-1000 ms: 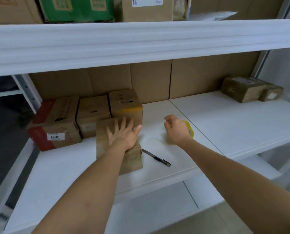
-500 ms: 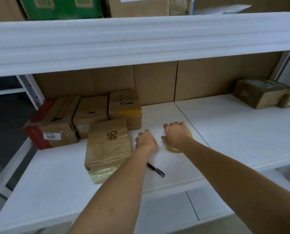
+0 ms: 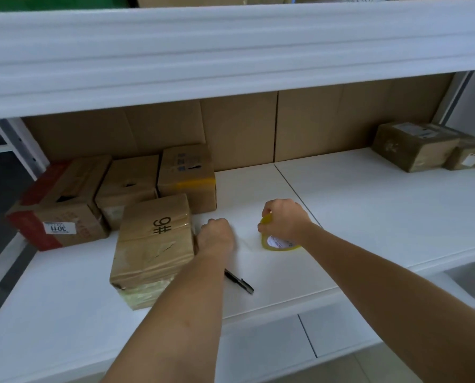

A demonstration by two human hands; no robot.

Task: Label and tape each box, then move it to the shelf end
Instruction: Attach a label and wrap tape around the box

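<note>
A brown box marked "9#" (image 3: 153,244) lies on the white shelf (image 3: 369,217), sealed with clear tape. My left hand (image 3: 217,234) is curled into a fist right beside the box's right edge. My right hand (image 3: 284,221) grips a yellowish roll of clear tape (image 3: 279,243) that stands tilted on the shelf. A faint clear strip of tape runs from the roll toward my left hand, which seems to pinch its end. A black pen (image 3: 239,281) lies on the shelf in front of my left forearm.
Three cardboard boxes (image 3: 125,189) stand in a row at the back left, one with a "3011" sticker. Two taped boxes (image 3: 416,146) sit at the far right end. A shelf board (image 3: 230,51) overhangs above, and a lower shelf sits below.
My left hand left the top of the "9#" box and closed beside the roll, then drew away to the left. My right hand tipped the roll up.
</note>
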